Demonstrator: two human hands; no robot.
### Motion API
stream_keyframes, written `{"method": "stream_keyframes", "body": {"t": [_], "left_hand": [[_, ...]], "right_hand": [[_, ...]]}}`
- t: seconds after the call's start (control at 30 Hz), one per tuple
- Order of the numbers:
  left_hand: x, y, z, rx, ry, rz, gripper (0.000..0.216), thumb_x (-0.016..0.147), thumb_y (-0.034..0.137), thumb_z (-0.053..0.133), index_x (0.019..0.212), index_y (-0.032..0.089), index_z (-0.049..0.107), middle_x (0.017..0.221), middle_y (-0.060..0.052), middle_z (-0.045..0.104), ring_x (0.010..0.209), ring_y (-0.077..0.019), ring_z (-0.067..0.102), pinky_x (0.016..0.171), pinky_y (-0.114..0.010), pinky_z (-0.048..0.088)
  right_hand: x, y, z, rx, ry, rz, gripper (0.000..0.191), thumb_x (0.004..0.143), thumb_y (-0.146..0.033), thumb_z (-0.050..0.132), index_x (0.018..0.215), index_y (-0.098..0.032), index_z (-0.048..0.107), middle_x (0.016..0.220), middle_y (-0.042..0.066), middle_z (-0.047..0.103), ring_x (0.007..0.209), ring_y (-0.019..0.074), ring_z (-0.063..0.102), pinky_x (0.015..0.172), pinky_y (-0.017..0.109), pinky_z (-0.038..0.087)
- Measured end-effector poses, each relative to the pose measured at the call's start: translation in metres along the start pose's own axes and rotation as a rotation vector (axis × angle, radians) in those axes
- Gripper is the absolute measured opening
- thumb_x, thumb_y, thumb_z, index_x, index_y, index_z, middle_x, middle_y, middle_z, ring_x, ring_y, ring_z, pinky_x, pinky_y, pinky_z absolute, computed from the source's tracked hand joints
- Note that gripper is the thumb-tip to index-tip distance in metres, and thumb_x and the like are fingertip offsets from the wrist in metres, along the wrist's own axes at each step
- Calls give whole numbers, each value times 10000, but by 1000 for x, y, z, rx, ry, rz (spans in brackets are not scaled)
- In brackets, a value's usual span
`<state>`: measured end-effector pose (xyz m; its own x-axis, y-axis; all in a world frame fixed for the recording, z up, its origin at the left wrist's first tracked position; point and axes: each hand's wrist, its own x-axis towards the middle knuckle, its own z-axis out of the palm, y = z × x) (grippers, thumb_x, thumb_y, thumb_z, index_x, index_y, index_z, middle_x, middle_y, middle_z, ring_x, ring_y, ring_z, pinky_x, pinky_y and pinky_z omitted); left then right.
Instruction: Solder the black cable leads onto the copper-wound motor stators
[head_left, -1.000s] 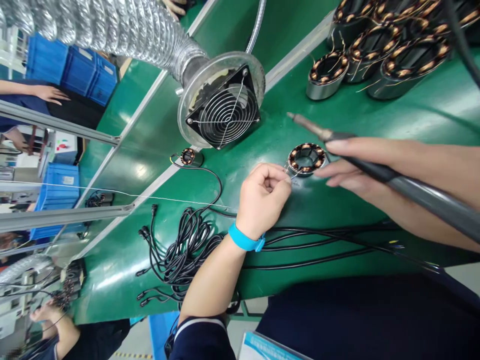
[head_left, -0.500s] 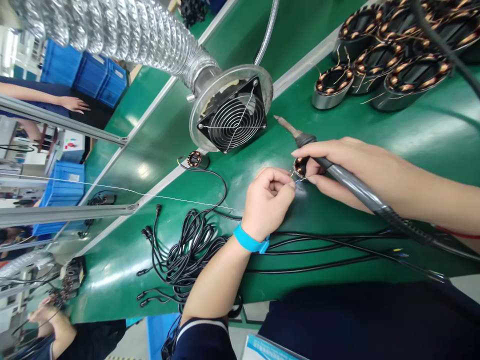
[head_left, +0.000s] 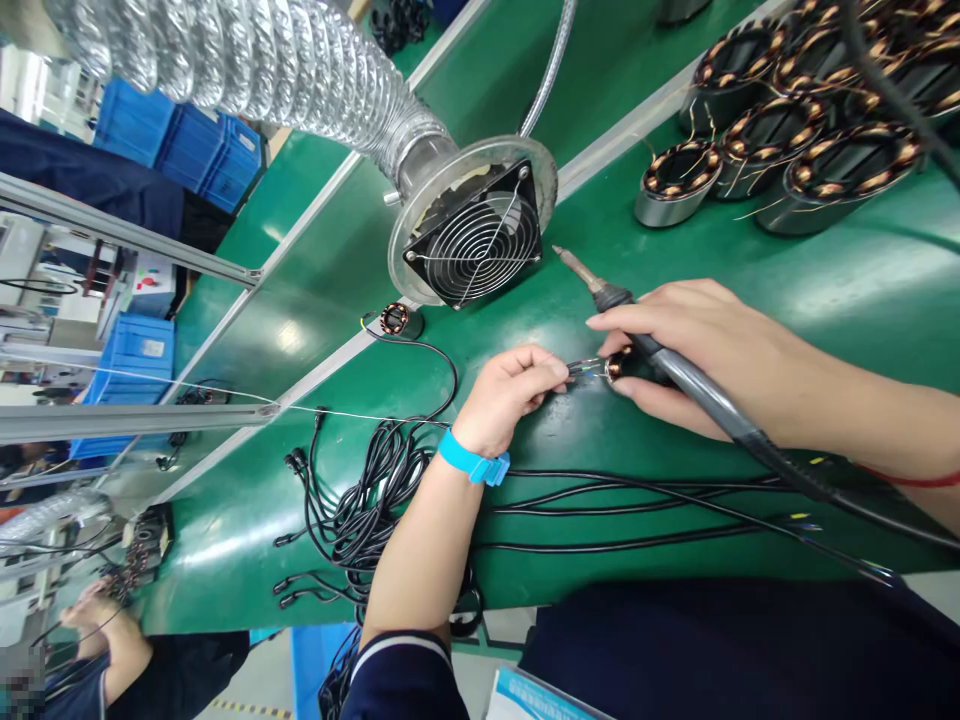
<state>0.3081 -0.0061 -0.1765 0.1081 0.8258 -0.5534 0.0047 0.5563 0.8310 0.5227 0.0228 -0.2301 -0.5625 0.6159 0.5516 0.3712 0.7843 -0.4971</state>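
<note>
At the far left, a co-worker's hands (head_left: 94,610) are near the bench edge, and blue crates (head_left: 172,140) stand farther up beyond the metal frame. Toward the middle, a tangle of black cables (head_left: 375,490) with plug ends lies on the green bench (head_left: 247,560), several strands running rightward below the hands. Above the tangle, a small wired coil ring (head_left: 401,320) sits near the bench rail, and beside it a foil duct (head_left: 300,80) ends in a round hood with a square fan (head_left: 480,245). Next comes the left hand (head_left: 499,395), a blue band (head_left: 472,460) on its wrist; its thumb and forefinger pinch a few thin wires (head_left: 583,370) that reach to the copper-wound stator (head_left: 615,368). The right hand (head_left: 739,360) grips that stator, digits on both sides hiding most of it, and also holds a soldering iron (head_left: 686,375) slanting across its fingers, the tip pointing up and left toward the fan, clear of the wires. At the upper right, more stators (head_left: 787,150) stand close together on the bench.
</note>
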Motion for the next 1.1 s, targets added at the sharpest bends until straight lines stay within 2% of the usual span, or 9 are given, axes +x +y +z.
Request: {"method": "stream_keyframes", "body": {"t": [0.2,0.3,0.4,0.47,0.7,0.83,0.93,1.03,1.1], "left_hand": [[-1,-2,13,-4,2,-24,513,393,504,964,611,158,655,558,42,580,528,-55,441,544,-211,365],[-2,-5,17,-8,-32,-24,513,449,528,964,652,156,674,587,33,583,545,-59,441,549,-216,358],[-3,-5,15,-30,-105,-53,482,560,541,924,680,158,657,550,52,494,488,-39,333,477,-205,239],[-4,-4,12,-37,-139,-79,459,589,523,901,682,157,641,569,50,504,477,-34,299,457,-205,184],[-6,-7,15,33,-70,-24,464,554,466,920,691,132,629,662,17,593,612,-69,468,589,-221,359],[-6,-11,24,-5,-40,-54,427,552,422,911,727,120,666,706,14,641,654,-75,506,647,-228,390],[-6,-10,23,-46,-72,-69,335,632,370,852,728,124,646,632,39,587,576,-47,458,591,-204,346],[-6,-7,17,-79,-143,-96,321,743,423,755,725,135,615,508,77,409,457,-35,297,485,-208,206],[-7,-6,13,-80,-188,-104,327,777,450,700,748,133,627,493,76,380,438,-43,251,466,-221,150]], "right_hand": [[-2,-5,-8,47,5,-23,391,1004,-318,520,1383,-245,461,1019,58,671,938,251,609,883,431,466],[2,-10,-11,30,-19,-50,312,1015,-314,482,1313,-222,475,965,73,639,867,241,583,810,402,467],[6,-16,-11,-11,7,-117,253,1018,-262,481,1264,-200,481,910,59,601,815,215,564,768,355,468],[7,-18,-10,-43,28,-118,241,1014,-236,480,1253,-202,483,885,51,586,797,209,557,751,341,462],[6,-16,-12,-49,1,-80,292,994,-223,498,1285,-226,473,873,46,582,779,206,554,744,346,460],[8,-15,-16,-35,5,-103,269,1001,-229,491,1270,-212,480,889,54,592,770,197,550,726,335,455],[8,-15,-17,-53,4,-114,273,993,-208,495,1266,-205,484,889,59,599,777,200,548,724,331,456],[8,-14,-16,-87,12,-120,262,1001,-222,486,1263,-208,487,874,54,601,781,205,556,734,339,454],[7,-13,-15,-102,25,-134,242,1009,-218,475,1250,-198,493,866,49,609,779,202,562,743,343,454]]}}
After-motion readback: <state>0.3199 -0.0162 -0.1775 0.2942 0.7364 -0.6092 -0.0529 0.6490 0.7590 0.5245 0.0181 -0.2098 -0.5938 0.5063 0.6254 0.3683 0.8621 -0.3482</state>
